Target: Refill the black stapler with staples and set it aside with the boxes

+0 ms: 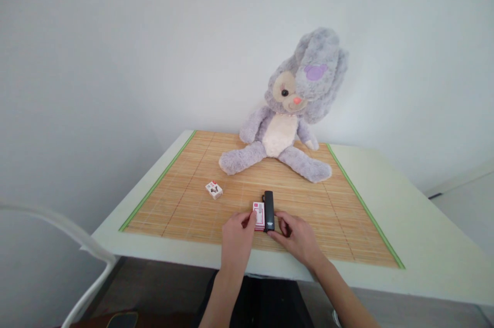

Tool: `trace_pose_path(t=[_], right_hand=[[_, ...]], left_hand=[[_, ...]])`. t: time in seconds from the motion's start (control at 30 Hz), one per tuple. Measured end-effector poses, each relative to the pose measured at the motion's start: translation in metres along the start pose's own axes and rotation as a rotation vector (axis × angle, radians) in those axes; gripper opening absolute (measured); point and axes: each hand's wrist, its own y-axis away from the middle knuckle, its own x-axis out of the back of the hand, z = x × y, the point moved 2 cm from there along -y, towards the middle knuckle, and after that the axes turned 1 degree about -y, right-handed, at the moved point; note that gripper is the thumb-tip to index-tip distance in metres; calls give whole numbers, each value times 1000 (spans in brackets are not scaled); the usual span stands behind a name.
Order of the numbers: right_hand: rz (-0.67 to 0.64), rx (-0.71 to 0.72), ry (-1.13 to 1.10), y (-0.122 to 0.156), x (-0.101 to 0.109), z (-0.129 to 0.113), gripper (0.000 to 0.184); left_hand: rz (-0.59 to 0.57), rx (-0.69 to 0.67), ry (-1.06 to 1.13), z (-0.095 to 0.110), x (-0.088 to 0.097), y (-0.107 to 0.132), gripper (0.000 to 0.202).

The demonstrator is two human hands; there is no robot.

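Observation:
Near the front of the bamboo mat (pixel 181 215), a small red-and-white box (pixel 259 215) lies flat, its long side against a black stapler (pixel 269 210). The stapler points away from me, parallel to the box. My left hand (pixel 238 233) grips the box's left edge, with thumb and fingers bent close together. On the other side, my right hand (pixel 295 235) is curled at the stapler's near right end, its thumb at the front and its fingers along the side. A little white box with a dark clip picture (pixel 214 189) lies apart to the left.
A large lilac plush rabbit (pixel 280 135) sits at the back of the mat, legs spread, leaning near the wall. The white table (pixel 428 256) extends to the right. A white curved bar (pixel 77 235) rises at the lower left.

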Motion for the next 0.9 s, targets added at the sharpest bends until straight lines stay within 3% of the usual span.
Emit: trace_pose_path(t=[0.33,0.43,0.53,0.63,0.77,0.9], right_hand=[[-4,-8,-2,0,0,0,38],[2,-11,-1,0,-1,1,38],[3,-10,7,0,-1,2,39],[-5,-15,3,0,-2,4,54],[-14,-47,-10,-1,-2,5,76],[4,-36,25,0,-2,2,57]], left_hand=[[58,-40,-27,0,3,4,37],[213,45,-27,-19,24,-4,38],[413,148,-102,-46,56,-22,41],[520,153,-169,-66,81,-44,43],[435,150,-156,-73,84,-69,45],[290,134,-34,-68,64,-80,42]])
